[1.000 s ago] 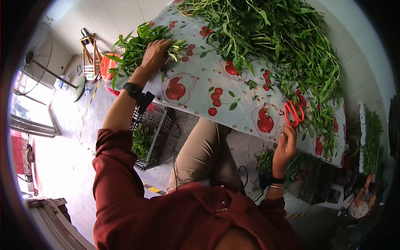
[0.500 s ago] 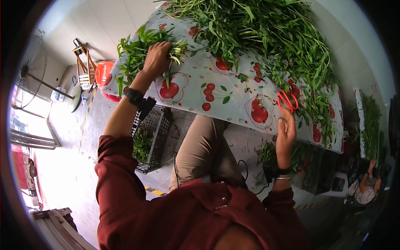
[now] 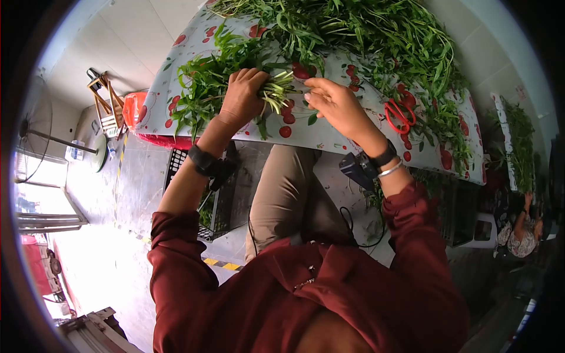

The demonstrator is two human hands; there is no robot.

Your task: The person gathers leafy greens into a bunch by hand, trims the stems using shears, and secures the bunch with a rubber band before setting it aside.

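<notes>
My left hand (image 3: pixel 242 97) is wrapped round a bunch of leafy green stems (image 3: pixel 203 82). The leaves spread out to the left, and the pale cut stem ends (image 3: pixel 278 91) poke out on the right. Just past those ends hovers my right hand (image 3: pixel 336 107), apart from the stems, fingers loosely stretched and nothing visible in them. A pair of red-handled scissors (image 3: pixel 400 116) lies on the table at the right, its blades hard to make out among the leaves. A large heap of the same greens (image 3: pixel 365 29) covers the back and right of the table.
The table has a fruit-print cloth (image 3: pixel 235 135). Beneath it on the left stands a dark plastic crate (image 3: pixel 226 206) with greens inside. A red bag (image 3: pixel 132 109) hangs at the left edge. A fan (image 3: pixel 59 138) stands farther left. Another person (image 3: pixel 521 235) sits at far right.
My right hand has let go of the scissors, leaving them on the cloth, and moved left to the stem ends. My left hand has shifted right and nearer with the bunch.
</notes>
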